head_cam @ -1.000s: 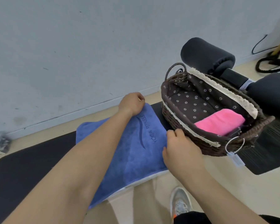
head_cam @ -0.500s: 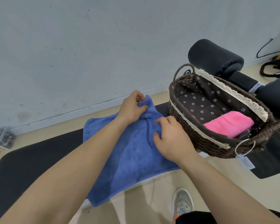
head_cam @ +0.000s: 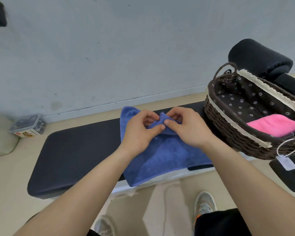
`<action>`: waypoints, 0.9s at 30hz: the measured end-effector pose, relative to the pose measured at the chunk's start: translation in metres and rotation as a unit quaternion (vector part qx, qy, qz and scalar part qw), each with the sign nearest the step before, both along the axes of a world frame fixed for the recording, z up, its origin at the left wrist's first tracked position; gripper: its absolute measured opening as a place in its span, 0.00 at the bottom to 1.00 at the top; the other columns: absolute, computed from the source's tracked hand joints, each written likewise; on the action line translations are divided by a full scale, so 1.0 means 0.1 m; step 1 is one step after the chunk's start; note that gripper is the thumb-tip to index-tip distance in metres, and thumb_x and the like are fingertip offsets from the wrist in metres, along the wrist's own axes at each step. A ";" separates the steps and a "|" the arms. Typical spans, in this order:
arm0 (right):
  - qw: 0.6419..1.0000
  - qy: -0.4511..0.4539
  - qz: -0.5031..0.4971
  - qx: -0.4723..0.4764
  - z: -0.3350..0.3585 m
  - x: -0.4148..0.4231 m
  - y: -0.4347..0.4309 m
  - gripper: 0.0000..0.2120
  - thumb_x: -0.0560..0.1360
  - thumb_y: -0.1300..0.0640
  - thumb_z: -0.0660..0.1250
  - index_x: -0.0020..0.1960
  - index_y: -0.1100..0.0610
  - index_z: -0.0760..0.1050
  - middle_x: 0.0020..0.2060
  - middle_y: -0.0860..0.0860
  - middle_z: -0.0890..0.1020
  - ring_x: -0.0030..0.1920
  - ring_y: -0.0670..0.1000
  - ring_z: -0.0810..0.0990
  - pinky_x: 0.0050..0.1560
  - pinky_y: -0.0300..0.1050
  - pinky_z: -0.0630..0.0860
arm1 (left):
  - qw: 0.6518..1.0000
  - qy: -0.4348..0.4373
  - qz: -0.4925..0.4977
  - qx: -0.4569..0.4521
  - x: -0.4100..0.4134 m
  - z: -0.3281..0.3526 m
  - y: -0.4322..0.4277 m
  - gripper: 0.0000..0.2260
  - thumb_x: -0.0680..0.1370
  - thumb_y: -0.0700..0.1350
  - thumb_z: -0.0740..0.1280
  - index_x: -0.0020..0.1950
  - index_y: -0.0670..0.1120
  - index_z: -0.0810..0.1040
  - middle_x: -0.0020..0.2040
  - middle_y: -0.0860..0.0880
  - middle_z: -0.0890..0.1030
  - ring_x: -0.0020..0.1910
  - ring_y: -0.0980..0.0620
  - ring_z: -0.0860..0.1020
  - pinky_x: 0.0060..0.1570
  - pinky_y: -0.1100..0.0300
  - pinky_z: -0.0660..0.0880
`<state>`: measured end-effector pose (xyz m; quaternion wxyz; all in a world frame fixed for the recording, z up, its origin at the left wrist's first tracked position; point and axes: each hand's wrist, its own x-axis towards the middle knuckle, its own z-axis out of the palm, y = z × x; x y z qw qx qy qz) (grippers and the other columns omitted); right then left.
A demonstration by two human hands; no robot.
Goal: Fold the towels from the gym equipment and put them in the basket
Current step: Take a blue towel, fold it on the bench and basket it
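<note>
Blue towel [head_cam: 160, 155] lies across the dark padded worktop [head_cam: 75, 150] in the head view, with its near edge hanging over the front. The left hand [head_cam: 140, 132] and right hand [head_cam: 187, 128] meet over the towel's far part. Each pinches a raised fold of the cloth between thumb and curled fingers, and the thumbs almost touch. The towel's far left corner lies beyond the left hand.

Just right of the towel stands a brown woven basket [head_cam: 228, 133] with a dotted dark lining and lace trim. A folded pink towel [head_cam: 272, 125] lies inside it, towards the near right. A white tag [head_cam: 286, 161] hangs from the basket's near handle, and a black foam roller [head_cam: 259, 58] sits behind it. A clear box [head_cam: 28, 124] rests on the floor at left, by the wall. A grey shoe [head_cam: 204, 203] shows below the worktop.
</note>
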<state>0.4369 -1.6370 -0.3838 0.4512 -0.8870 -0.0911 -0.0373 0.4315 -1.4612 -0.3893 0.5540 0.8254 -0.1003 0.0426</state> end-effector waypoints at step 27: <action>0.997 0.023 0.006 0.074 0.01 0.11 -0.18 0.06 0.79 0.56 0.67 0.44 0.49 0.82 0.41 0.52 0.84 0.38 0.49 0.77 0.44 0.47 0.73 | 0.939 -0.080 -0.095 0.319 0.54 -0.22 0.16 0.18 0.68 0.64 0.73 0.53 0.60 0.77 0.47 0.63 0.81 0.51 0.61 0.77 0.64 0.51 0.61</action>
